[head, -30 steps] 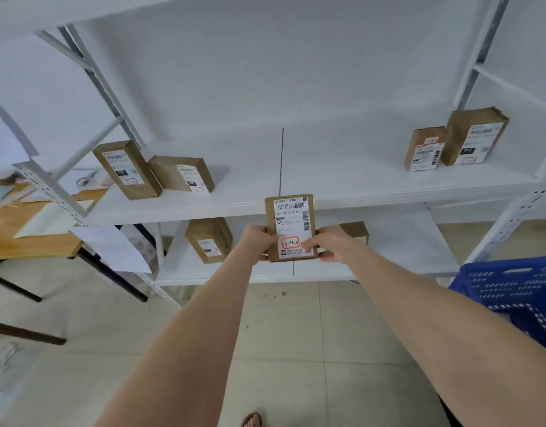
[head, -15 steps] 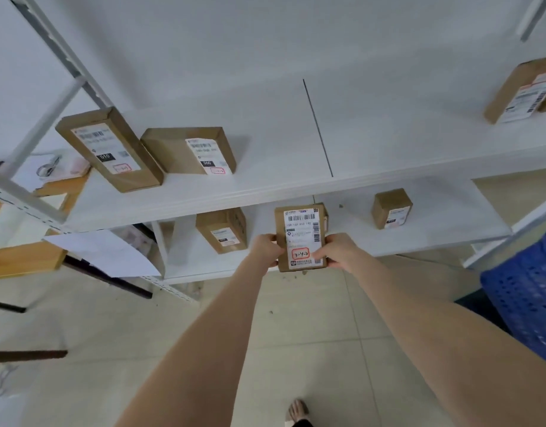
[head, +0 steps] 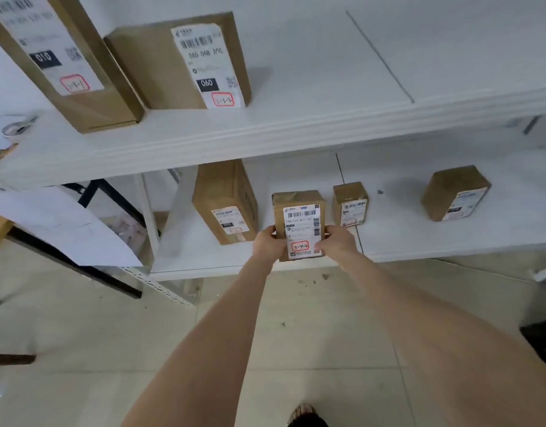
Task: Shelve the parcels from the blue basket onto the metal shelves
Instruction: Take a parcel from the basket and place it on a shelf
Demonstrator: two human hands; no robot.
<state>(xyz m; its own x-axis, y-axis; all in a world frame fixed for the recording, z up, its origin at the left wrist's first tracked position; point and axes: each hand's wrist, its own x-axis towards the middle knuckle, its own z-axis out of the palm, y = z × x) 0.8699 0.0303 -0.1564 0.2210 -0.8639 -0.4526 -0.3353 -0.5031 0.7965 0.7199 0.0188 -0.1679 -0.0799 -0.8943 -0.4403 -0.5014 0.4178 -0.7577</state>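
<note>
A small brown cardboard parcel [head: 299,223] with a white label marked 3-4-2 stands upright at the front of the lower white metal shelf [head: 450,245]. My left hand [head: 267,243] grips its left side and my right hand [head: 338,240] grips its right side. On the same shelf a taller brown parcel [head: 225,200] stands just to the left, a small one [head: 350,203] just to the right, and another [head: 456,192] farther right. The blue basket is out of view.
The upper shelf [head: 296,131] carries two larger labelled parcels, one [head: 59,57] at far left and one [head: 179,60] beside it. A white paper sheet [head: 59,223] hangs at the left by a wooden table edge. The floor is pale tile; my sandalled foot [head: 305,416] shows below.
The camera has dropped and closed in on the lower shelf. Both hands have carried the parcel forward and down, from in front of the shelf edge to onto the lower shelf between two parcels.
</note>
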